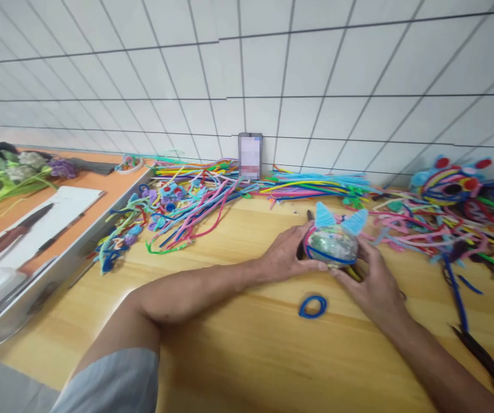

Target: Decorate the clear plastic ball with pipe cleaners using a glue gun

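Note:
A clear, shiny rounded plastic piece (337,245) sits between my two hands over the wooden table. Blue and pink pipe cleaners run round it, and two light-blue pipe-cleaner ears (325,215) stand up from its top. My left hand (287,250) grips it from the left, thumb along the lower front. On the opposite side my right hand (373,281) has its fingers curled about the right edge. A dark and yellow thing behind the right fingers is mostly hidden. Just below lies a coiled blue pipe-cleaner ring (313,307).
Bundles of coloured pipe cleaners (199,206) lie along the white tiled wall. A phone (250,158) leans there upright. At right are decorated round pieces (449,186) and loose pipe cleaners (427,221). An orange surface (92,180) at left bears fuzzy flowers (23,169) and dark-handled scissors (10,235).

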`<state>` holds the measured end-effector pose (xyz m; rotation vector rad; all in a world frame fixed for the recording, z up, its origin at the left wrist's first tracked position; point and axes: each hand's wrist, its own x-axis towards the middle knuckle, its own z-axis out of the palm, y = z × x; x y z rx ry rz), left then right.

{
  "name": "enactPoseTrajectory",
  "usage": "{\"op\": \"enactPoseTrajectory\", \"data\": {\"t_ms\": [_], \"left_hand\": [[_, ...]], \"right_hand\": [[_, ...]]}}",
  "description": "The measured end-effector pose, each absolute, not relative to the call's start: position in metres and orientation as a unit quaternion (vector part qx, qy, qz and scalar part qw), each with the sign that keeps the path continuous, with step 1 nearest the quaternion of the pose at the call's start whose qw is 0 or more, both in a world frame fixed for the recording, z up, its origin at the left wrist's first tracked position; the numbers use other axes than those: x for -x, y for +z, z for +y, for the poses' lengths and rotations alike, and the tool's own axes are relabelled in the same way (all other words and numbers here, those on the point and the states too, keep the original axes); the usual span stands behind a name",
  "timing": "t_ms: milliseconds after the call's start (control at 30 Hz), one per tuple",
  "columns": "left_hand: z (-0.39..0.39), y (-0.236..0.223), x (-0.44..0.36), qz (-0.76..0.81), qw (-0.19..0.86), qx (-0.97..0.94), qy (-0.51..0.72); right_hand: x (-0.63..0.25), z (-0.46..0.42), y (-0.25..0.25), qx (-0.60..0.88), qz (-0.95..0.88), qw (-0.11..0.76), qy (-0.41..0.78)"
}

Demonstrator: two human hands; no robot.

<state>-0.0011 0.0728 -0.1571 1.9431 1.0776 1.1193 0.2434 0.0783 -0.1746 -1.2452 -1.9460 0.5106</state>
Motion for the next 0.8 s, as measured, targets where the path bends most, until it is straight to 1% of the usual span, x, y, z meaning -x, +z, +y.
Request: {"op": "enactPoseTrajectory", "data": {"t_ms": [200,367,533,800], "left_hand": [[0.074,-0.160,0.000,0.392,0.369,-0.713,0.449],[0.070,-0.151,-0.002,0.393,0.375,-0.710,0.448],[0.067,-0.143,-0.005,0.387,0.393,-0.695,0.462],[0.072,-0.159,-0.001,0.412,0.361,-0.707,0.448]], "right_hand": [[-0.241,0.076,-0.172,0.463,-0.773,0.385,0.200],[-0.239,0.074,-0.165,0.454,-0.779,0.375,0.216],[-0.236,0.073,-0.164,0.444,-0.786,0.387,0.189],[-0.239,0.078,-0.170,0.413,-0.803,0.398,0.158]]}}
